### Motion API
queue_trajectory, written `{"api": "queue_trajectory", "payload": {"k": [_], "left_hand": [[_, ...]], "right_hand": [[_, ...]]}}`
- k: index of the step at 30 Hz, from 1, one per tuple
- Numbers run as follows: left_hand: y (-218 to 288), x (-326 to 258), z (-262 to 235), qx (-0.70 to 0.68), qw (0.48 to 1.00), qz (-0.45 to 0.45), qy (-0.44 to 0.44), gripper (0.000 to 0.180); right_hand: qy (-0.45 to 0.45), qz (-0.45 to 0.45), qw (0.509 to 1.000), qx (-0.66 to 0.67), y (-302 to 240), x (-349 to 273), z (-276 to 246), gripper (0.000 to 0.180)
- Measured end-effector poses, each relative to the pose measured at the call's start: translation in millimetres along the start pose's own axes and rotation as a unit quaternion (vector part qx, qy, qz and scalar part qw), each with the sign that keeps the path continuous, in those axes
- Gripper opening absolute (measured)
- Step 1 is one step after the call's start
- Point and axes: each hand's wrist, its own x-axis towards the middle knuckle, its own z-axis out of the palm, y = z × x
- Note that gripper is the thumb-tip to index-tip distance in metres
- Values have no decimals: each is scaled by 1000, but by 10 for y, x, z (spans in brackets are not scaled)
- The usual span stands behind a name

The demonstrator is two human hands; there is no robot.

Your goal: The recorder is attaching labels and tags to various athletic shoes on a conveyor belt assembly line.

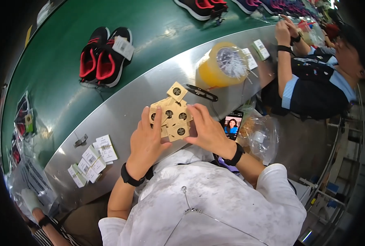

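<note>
Together, the left hand (146, 139) and right hand (207, 130) grip a bunch of brown card tags (172, 116) above the desk (149, 88), fanned out, maybe for sorting. Black scissors (202, 93) lie nearby.

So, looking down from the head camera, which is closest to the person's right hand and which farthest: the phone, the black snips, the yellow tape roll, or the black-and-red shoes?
From the right hand, which holds the brown card tags:
1. Phone, just beside it on the right.
2. Black snips, just beyond on the metal table.
3. Yellow tape roll, farther back.
4. Black-and-red shoes, far left on the green belt.
</note>
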Motion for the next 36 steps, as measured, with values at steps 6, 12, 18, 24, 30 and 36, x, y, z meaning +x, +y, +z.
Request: {"api": "queue_trajectory", "payload": {"k": [6,12,18,24,30,36], "left_hand": [[-115,14,-73,-118,990,-65,30,80],[-233,-9,-120,-184,976,-89,80,45],[-299,-78,-134,-196,971,-105,85,41],[-304,-56,-153,-174,979,-82,75,41],[-327,-126,-156,-169,978,-67,100,40],[-339,-106,-144,-160,982,-48,94,39]], "right_hand": [[334,43,932,136,672,155,-1047,12],[283,153,933,-163,2176,514,-1284,37],[248,219,921,-204,2116,659,-1227,46],[359,225,904,-55,2131,848,-1490,48],[332,61,923,-187,1727,1295,-1718,40],[334,45,920,-201,1726,1230,-1673,42]]}}
